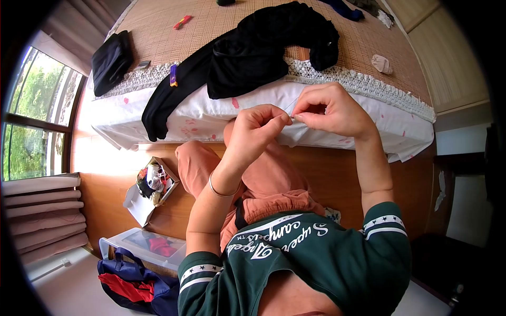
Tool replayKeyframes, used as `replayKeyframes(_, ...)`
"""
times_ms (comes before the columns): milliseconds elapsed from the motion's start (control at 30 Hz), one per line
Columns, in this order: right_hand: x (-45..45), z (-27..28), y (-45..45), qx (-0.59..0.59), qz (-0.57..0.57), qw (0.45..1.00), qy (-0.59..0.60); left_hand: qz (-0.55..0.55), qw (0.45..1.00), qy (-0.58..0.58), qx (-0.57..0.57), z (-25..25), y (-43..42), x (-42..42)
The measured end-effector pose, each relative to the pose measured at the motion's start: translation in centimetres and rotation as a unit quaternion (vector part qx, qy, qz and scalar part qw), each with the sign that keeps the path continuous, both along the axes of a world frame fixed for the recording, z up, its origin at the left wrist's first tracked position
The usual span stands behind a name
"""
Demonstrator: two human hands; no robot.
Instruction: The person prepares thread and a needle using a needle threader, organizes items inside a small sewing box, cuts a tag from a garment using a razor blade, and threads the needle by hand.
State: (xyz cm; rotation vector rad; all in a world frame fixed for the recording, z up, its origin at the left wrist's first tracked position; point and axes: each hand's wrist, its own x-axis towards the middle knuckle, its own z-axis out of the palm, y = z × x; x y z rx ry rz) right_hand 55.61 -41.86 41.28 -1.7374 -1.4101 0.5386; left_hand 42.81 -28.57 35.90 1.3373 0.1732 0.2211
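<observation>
My left hand (257, 129) is closed in a pinch, thumb against forefinger. Right beside it, my right hand (331, 109) pinches too, and the two sets of fingertips almost meet above my knees. A fine pale thread (291, 107) shows faintly between them. Whatever else is in the fingertips is too small to make out. Just beyond my hands, a black garment (247, 58) lies crumpled on the bed, with one long leg or sleeve hanging over its near edge. A small purple and yellow packet (173, 75) rests beside that part.
The bed has a woven mat (153, 39) with a lace border. On it lie a folded black cloth (112, 62), a red item (183, 22) and a pale cloth piece (381, 64). An open box (167, 181), a clear bin (139, 239) and a blue bag (124, 279) stand on the floor.
</observation>
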Motion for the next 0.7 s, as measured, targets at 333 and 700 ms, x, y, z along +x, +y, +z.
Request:
replayKeyframes(333,0.12,-0.08,0.2,-0.003,0.007,1.0,0.002,-0.006,1.0,-0.003,0.001,-0.03,0.3,-0.1)
replayKeyframes(700,-0.06,-0.34,0.59,-0.023,-0.005,0.999,0.04,0.009,0.999,0.018,-0.051,-0.35,0.67,-0.04)
